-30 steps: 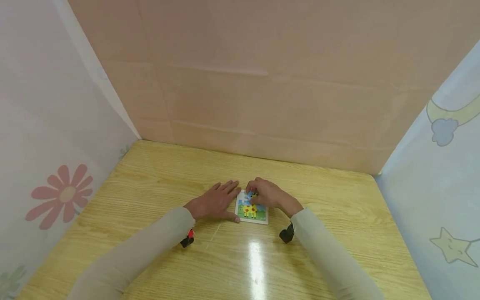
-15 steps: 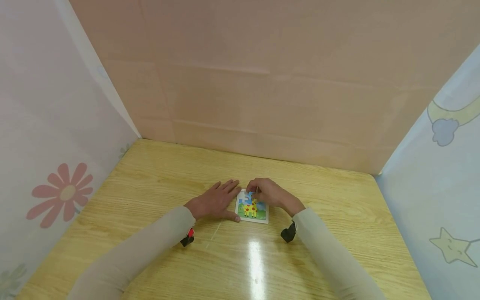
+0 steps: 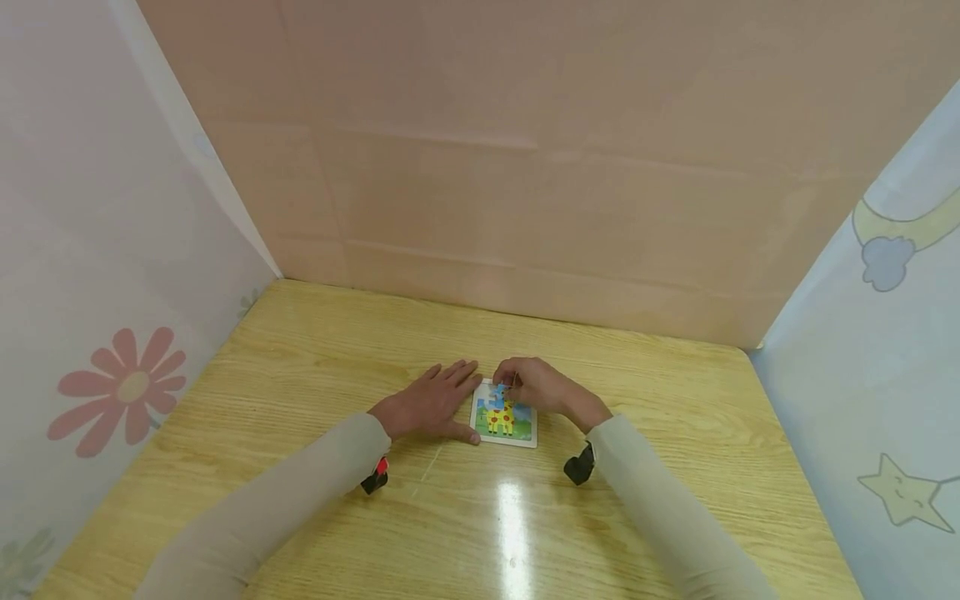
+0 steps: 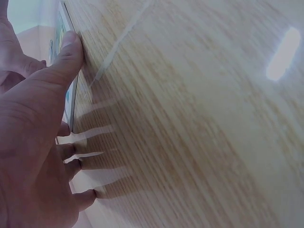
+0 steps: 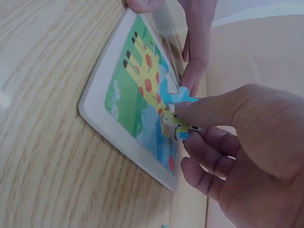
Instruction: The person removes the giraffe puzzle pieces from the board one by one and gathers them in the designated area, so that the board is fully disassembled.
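Note:
A small square jigsaw board [image 3: 532,444] with a white frame and a giraffe picture lies on the table. My right hand [image 3: 542,387] is over its upper right part. In the right wrist view, thumb and fingers pinch a puzzle piece [image 5: 172,119] bearing the giraffe's yellow head, tilted up from the board. A light blue piece [image 5: 183,95] stands out just beside it. My left hand [image 3: 435,408] lies spread, palm down, left of the board. Its thumb [image 4: 70,45] rests at the board's near left corner, and its fingertips touch the table by the far left corner.
The wooden table [image 3: 337,533] runs back to a brown paper-covered wall [image 3: 480,167]. Patterned side walls stand at left [image 3: 90,208] and right [image 3: 885,350]. Each wrist wears a black camera; the right wrist camera [image 3: 579,465] hangs above the table.
My right hand has shifted slightly right and turned the giraffe-head piece, so less of its printed face shows in the head view. My left hand has kept its place.

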### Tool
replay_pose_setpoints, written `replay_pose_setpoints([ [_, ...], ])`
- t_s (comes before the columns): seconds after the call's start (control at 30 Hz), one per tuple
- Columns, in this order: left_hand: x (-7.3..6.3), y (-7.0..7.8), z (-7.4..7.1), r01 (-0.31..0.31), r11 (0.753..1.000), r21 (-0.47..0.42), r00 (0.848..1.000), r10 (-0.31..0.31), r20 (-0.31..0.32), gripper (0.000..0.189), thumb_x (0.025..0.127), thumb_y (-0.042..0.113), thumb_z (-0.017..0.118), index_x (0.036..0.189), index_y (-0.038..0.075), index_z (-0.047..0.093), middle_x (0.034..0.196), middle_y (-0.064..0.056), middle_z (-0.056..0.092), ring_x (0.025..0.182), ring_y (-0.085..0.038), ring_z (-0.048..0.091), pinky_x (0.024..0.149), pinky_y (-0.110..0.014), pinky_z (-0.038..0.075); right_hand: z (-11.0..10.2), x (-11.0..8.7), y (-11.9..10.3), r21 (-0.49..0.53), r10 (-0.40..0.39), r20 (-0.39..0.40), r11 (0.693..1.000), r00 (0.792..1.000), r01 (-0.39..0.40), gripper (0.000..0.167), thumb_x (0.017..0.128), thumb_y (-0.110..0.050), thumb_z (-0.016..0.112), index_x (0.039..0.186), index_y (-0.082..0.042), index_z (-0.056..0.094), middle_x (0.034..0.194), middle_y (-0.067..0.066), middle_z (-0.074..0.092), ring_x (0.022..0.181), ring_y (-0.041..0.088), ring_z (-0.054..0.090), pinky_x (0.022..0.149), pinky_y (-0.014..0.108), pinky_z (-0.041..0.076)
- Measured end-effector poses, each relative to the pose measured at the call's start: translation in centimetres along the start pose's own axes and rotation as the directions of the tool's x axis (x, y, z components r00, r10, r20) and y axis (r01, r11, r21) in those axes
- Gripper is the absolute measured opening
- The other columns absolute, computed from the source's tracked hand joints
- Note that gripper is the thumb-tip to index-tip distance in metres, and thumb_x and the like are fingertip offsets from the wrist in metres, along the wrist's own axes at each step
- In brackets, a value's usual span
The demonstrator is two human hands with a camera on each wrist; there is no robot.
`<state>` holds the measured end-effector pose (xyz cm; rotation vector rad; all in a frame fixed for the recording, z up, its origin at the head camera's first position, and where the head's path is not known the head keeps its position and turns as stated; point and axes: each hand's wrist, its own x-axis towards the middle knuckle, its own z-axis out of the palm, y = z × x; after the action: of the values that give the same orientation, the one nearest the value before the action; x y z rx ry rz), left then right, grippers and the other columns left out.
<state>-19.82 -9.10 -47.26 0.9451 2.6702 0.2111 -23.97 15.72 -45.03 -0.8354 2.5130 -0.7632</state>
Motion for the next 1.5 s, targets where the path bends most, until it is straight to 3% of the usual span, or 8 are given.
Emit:
replay_pose_setpoints([
  [0.17, -0.2, 0.2, -0.2, -0.006, 1.000, 0.007, 1.000, 0.006, -0.006, 0.106, 0.096, 0.076, 0.060, 0.171, 0.009, 0.024, 0.181, -0.012, 0.014, 0.169, -0.035, 0.014, 0.134, -0.061, 0.021, 0.3, 0.2, 0.2, -0.022, 0.009, 0.034, 1.000, 0.999, -0.008, 0.013, 0.101, -0.006, 0.070, 0.114, -0.011, 0.073, 0.107, 0.004, 0.072, 0.091, 0.014, 0.060, 0.086, 0.036, 0.054],
  [0.33, -0.2, 0.2, -0.2, -0.007, 1.000, 0.017, 1.000, 0.007, -0.010, 0.106, 0.096, 0.075, 0.060, 0.171, 0.009, 0.024, 0.181, -0.013, 0.014, 0.169, -0.035, 0.014, 0.134, -0.061, 0.021, 0.5, 0.2, 0.1, -0.035, 0.011, 0.067, 0.999, 0.998, -0.009, 0.009, 0.103, -0.006, 0.068, 0.108, -0.012, 0.071, 0.103, 0.002, 0.071, 0.085, 0.013, 0.056, 0.080, 0.031, 0.050],
  [0.73, -0.1, 0.0, -0.3, 0.000, 0.999, 0.047, 1.000, 0.000, -0.001, 0.107, 0.096, 0.077, 0.058, 0.171, 0.010, 0.023, 0.182, -0.012, 0.013, 0.169, -0.034, 0.014, 0.134, -0.060, 0.023, 0.3, 0.0, -0.3, -0.049, 0.015, 0.027, 0.999, 1.000, -0.014, 0.010, 0.101, -0.007, 0.070, 0.109, -0.011, 0.074, 0.104, 0.002, 0.075, 0.088, 0.012, 0.060, 0.084, 0.032, 0.054],
  [1.03, -0.1, 0.2, -0.3, -0.004, 0.999, 0.033, 1.000, 0.004, 0.010, 0.108, 0.096, 0.077, 0.058, 0.171, 0.010, 0.022, 0.182, -0.011, 0.012, 0.170, -0.033, 0.013, 0.135, -0.060, 0.021, -0.7, -1.6, 0.2, 0.007, 0.054, -0.016, 0.999, 0.998, -0.054, 0.016, 0.102, -0.015, 0.072, 0.116, -0.007, 0.078, 0.106, 0.004, 0.074, 0.089, 0.014, 0.061, 0.082, 0.032, 0.053],
  [1.3, -0.1, 0.1, -0.1, -0.004, 1.000, 0.023, 1.000, 0.004, -0.001, 0.108, 0.095, 0.077, 0.060, 0.171, 0.009, 0.024, 0.181, -0.012, 0.014, 0.169, -0.034, 0.014, 0.135, -0.060, 0.021, -2.4, -3.2, 1.6, -0.019, 0.052, -0.019, 0.998, 0.998, -0.053, 0.031, 0.111, -0.011, 0.055, 0.132, 0.002, 0.074, 0.121, 0.016, 0.074, 0.098, 0.019, 0.068, 0.081, 0.032, 0.056],
  [1.5, -0.1, 0.0, 0.0, -0.009, 1.000, 0.014, 1.000, 0.010, -0.006, 0.108, 0.095, 0.076, 0.061, 0.171, 0.009, 0.025, 0.181, -0.013, 0.015, 0.169, -0.034, 0.015, 0.134, -0.061, 0.022, -3.6, -4.5, 2.5, 0.024, 0.103, -0.058, 0.994, 0.993, -0.102, 0.021, 0.109, -0.011, 0.060, 0.120, -0.001, 0.074, 0.107, 0.014, 0.076, 0.085, 0.021, 0.068, 0.075, 0.032, 0.056],
])
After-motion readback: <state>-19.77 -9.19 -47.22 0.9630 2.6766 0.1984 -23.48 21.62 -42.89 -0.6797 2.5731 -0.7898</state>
